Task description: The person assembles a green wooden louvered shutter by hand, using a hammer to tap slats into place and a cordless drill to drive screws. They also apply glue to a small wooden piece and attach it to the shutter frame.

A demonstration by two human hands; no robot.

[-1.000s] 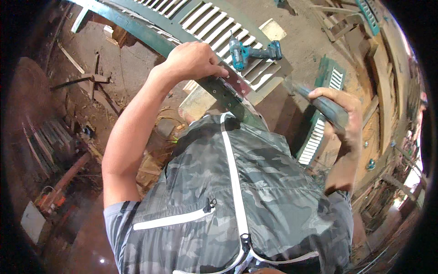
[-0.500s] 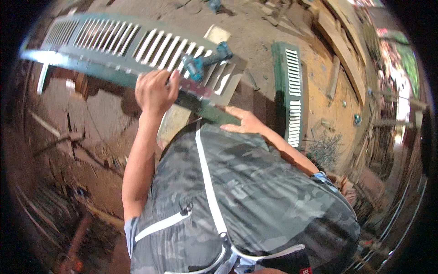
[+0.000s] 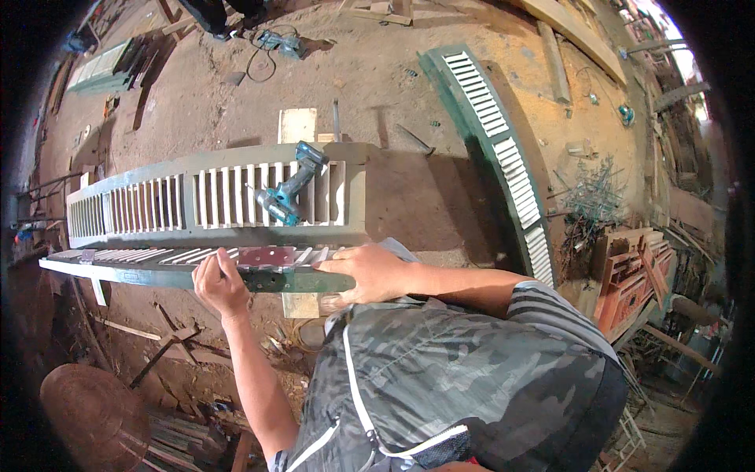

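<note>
In front of me a green-framed louvered shutter panel [image 3: 157,271] stands on its long edge, alongside a second louvered shutter [image 3: 189,171] lying flat beyond it. A reddish-brown metal hinge plate [image 3: 266,256] sits on the near panel's top edge. My left hand [image 3: 220,283] is closed against that edge, left of the plate, thumb up; what its curled fingers hold is hidden. My right hand [image 3: 366,271] grips the panel's right end, fingers above and below the edge. A teal and black cordless drill [image 3: 291,185] rests on the flat shutter's slats.
Another green shutter [image 3: 503,157] lies to the right. A wooden board [image 3: 299,126] shows under the flat shutter. Across the dirt floor are a corded teal tool [image 3: 281,44], a tangle of thin sticks [image 3: 594,193], reddish carved wood panels [image 3: 633,279] and a round brown disc [image 3: 94,413].
My view has swung, so the shutters now run nearly level across it. My right hand has gone from spread fingers on the panel's end to a grip around it. The drill stays on the flat shutter.
</note>
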